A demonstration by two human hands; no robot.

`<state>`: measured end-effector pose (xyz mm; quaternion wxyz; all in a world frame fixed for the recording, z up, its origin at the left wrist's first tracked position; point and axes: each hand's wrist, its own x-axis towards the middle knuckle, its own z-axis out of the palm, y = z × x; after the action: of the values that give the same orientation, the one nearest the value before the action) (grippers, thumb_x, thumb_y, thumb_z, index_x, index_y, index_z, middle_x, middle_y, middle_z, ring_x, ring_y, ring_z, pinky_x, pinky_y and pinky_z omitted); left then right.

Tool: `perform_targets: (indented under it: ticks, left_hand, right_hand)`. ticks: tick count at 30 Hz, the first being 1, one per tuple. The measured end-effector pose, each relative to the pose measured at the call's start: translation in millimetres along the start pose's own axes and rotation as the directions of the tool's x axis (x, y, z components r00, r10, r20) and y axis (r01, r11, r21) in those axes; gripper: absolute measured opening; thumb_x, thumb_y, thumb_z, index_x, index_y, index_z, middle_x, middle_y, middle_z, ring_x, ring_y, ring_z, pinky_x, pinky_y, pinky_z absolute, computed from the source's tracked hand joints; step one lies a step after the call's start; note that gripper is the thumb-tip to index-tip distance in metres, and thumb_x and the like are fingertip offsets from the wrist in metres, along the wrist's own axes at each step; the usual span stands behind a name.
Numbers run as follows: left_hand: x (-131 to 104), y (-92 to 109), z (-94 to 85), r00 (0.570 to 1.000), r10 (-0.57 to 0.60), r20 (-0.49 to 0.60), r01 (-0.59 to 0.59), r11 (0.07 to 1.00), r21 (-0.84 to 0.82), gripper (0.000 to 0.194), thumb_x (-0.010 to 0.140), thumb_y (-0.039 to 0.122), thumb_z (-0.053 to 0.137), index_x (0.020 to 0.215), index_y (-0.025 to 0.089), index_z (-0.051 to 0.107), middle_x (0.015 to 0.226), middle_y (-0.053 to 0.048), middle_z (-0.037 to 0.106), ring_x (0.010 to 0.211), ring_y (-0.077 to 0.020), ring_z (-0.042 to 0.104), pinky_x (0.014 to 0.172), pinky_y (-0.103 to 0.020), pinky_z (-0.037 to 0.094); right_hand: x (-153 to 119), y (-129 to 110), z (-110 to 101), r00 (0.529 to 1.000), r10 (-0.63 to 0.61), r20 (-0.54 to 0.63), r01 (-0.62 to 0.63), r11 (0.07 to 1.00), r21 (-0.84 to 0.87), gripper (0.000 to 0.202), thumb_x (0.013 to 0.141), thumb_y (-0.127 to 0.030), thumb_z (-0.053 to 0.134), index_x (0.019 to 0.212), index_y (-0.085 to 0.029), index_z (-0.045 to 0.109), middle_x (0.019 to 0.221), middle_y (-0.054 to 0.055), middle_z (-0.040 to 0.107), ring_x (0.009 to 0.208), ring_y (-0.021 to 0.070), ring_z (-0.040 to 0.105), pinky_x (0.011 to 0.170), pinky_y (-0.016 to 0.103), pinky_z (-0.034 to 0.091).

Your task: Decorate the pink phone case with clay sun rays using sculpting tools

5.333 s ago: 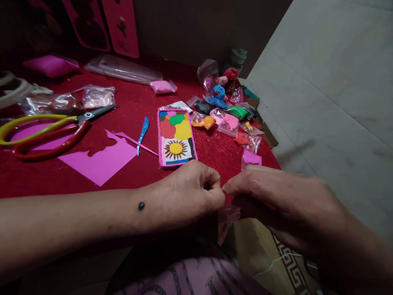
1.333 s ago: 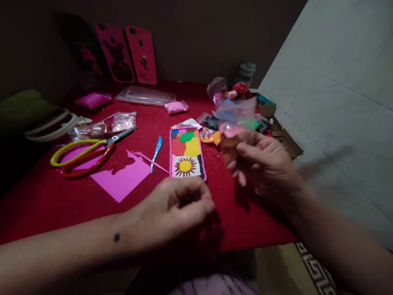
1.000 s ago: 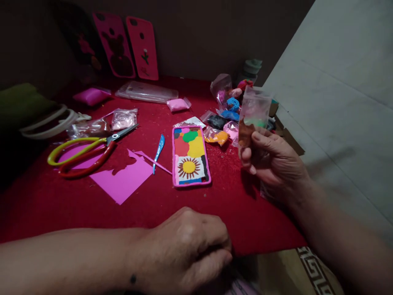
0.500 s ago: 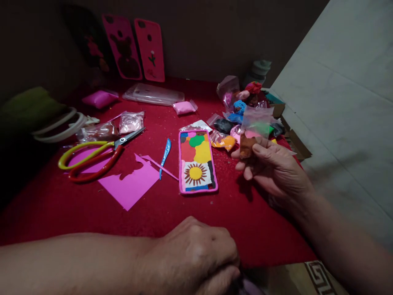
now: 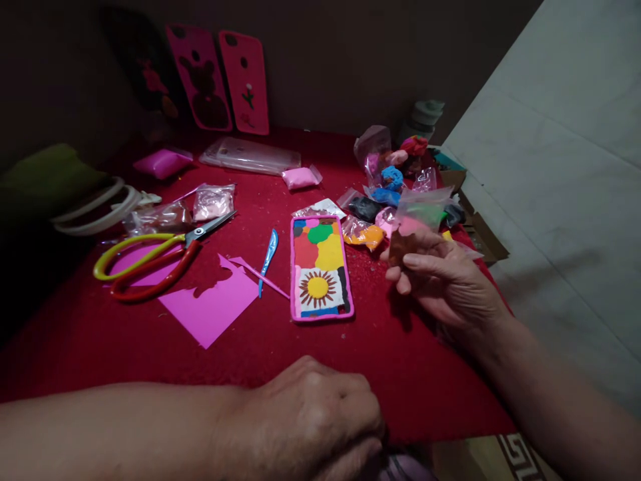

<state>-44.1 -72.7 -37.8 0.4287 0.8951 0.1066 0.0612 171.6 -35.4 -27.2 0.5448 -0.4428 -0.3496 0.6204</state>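
My right hand point(image 5: 441, 270) pinches a flat, ragged piece of brown clay point(image 5: 402, 248) between thumb and fingers, raised beside the clay packets. Whether a bag wraps that piece I cannot tell. Along the table's near edge rests my left hand point(image 5: 320, 407), curled into a fist, knuckles up; what it may hold is hidden beneath it. Between both hands and a little farther off lies a pink-rimmed phone case point(image 5: 322, 252), covered in coloured clay patches with a yellow-and-brown sun. A blue plastic clay knife point(image 5: 269, 262) lies left of the case.
Scissors point(image 5: 165, 257) with yellow and red handles lie over cut pink sheet point(image 5: 213, 310). Packets of coloured clay, including an orange one point(image 5: 368, 235), crowd the right side. Clear cases point(image 5: 250, 157) lie behind; decorated cases point(image 5: 245, 83) lean on the wall.
My right hand has shifted slightly and tilted the brown clay, which looks darker now. My left hand stays nearly in place. The view has shifted a little.
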Motion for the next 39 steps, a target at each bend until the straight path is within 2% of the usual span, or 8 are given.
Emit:
perform_targets:
  ticks: [7,12,16,25,30,33,36,39]
  left_hand:
    - [-2,-2,1.3,1.0,0.014,0.007,-0.014,1.0,-0.027,0.008,0.086,0.013,0.044,0.089,0.019,0.049,0.081,-0.002,0.062,0.065,-0.0127,0.054,0.056,-0.024,0.039]
    - [-3,-3,1.9,1.0,-0.013,-0.017,0.012,0.999,-0.045,0.012,0.085,0.012,0.045,0.092,0.021,0.049,0.083,-0.001,0.062,0.068,-0.0128,0.056,0.06,-0.023,0.042]
    - [-2,-1,0.3,1.0,-0.017,-0.02,0.016,0.999,-0.032,0.01,0.085,0.012,0.046,0.09,0.02,0.05,0.081,-0.001,0.062,0.067,-0.0126,0.055,0.058,-0.022,0.041]
    - [-1,-3,-0.4,1.0,-0.021,0.005,0.021,0.998,-0.052,0.013,0.085,0.012,0.044,0.091,0.018,0.053,0.084,-0.002,0.063,0.068,-0.0126,0.056,0.06,-0.022,0.042]
    - [-1,-2,-1.1,0.999,-0.039,0.029,0.041,0.996,-0.077,0.011,0.086,0.013,0.043,0.089,0.019,0.051,0.084,-0.002,0.063,0.069,-0.0127,0.056,0.061,-0.021,0.042]
    - [0,-1,-2.6,0.998,-0.054,0.041,0.056,0.996,-0.065,0.01,0.085,0.013,0.044,0.088,0.02,0.05,0.084,-0.002,0.064,0.067,-0.0126,0.055,0.06,-0.022,0.041]
    - [0,-2,-3.9,0.997,-0.066,0.047,0.069,0.996,-0.065,0.011,0.085,0.011,0.044,0.088,0.02,0.05,0.084,-0.002,0.064,0.068,-0.0126,0.055,0.06,-0.021,0.042]
    - [0,-2,-4.8,0.996,-0.065,0.059,0.071,0.993,-0.096,0.012,0.085,0.01,0.044,0.089,0.019,0.051,0.085,-0.002,0.064,0.069,-0.012,0.056,0.063,-0.02,0.043]
  right_hand:
    - [0,-7,-6,0.998,-0.037,-0.045,0.037,0.999,0.007,0.018,0.068,-0.014,0.069,0.084,-0.02,0.064,0.066,-0.002,0.068,0.05,0.0105,0.063,0.038,0.016,0.045]
    - [1,-7,-8,0.998,-0.028,-0.051,0.028,1.0,0.005,0.026,0.068,-0.02,0.068,0.093,-0.02,0.062,0.064,-0.002,0.067,0.048,0.0111,0.06,0.037,0.018,0.044]
    - [3,-6,-9,0.999,-0.018,-0.05,0.018,1.0,-0.004,0.02,0.07,-0.025,0.067,0.087,-0.02,0.061,0.061,-0.002,0.065,0.046,0.0117,0.059,0.035,0.019,0.042]
    - [3,-3,-7,1.0,-0.002,-0.027,0.001,1.0,-0.017,0.014,0.067,-0.021,0.069,0.077,-0.018,0.059,0.056,-0.004,0.062,0.039,0.0104,0.057,0.029,0.016,0.04]
    - [3,0,-5,1.0,0.004,0.002,-0.004,1.0,-0.031,0.013,0.068,-0.017,0.07,0.08,-0.017,0.065,0.06,-0.002,0.066,0.033,0.0099,0.055,0.025,0.017,0.038]
    - [5,-4,-8,1.0,-0.026,-0.001,0.026,0.999,-0.023,0.016,0.067,-0.013,0.07,0.082,-0.017,0.068,0.065,-0.001,0.068,0.037,0.0086,0.056,0.028,0.016,0.04]
    - [7,-14,-15,0.996,-0.09,-0.024,0.091,0.996,0.012,0.018,0.065,-0.011,0.072,0.081,-0.019,0.069,0.072,-0.001,0.07,0.051,0.0079,0.063,0.04,0.014,0.048]
    - [9,-21,-23,0.988,-0.151,-0.042,0.153,0.987,0.057,0.013,0.067,-0.02,0.075,0.079,-0.022,0.07,0.074,-0.003,0.07,0.056,0.007,0.063,0.048,0.014,0.051]
